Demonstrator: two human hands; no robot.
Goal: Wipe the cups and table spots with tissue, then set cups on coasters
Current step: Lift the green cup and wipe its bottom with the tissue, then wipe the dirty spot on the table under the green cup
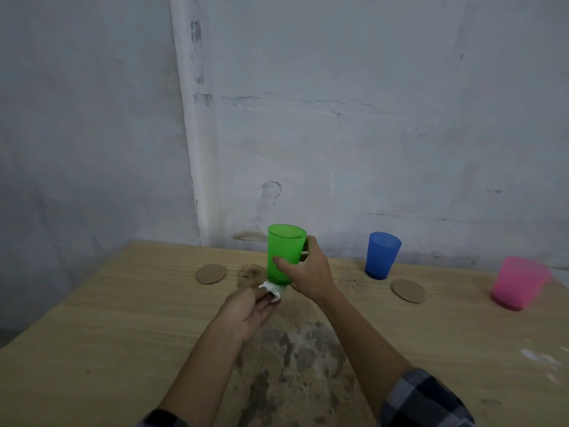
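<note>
Head camera showed a cardboard coaster [211, 273] lying left on the table [92, 318]. Next, the left hand [249, 309] pinched a white tissue [272, 292] against the base of the green cup [284, 254], which the right hand [308, 269] gripped around its side. Rightwards stood a blue cup [381, 255], a second coaster [409, 290] and a pink cup [518, 283].

Upright green cup [284, 254] has white tissue [273, 291] against its base; blue cup [381, 255] and pink cup [518, 283] stand to its right.
</note>
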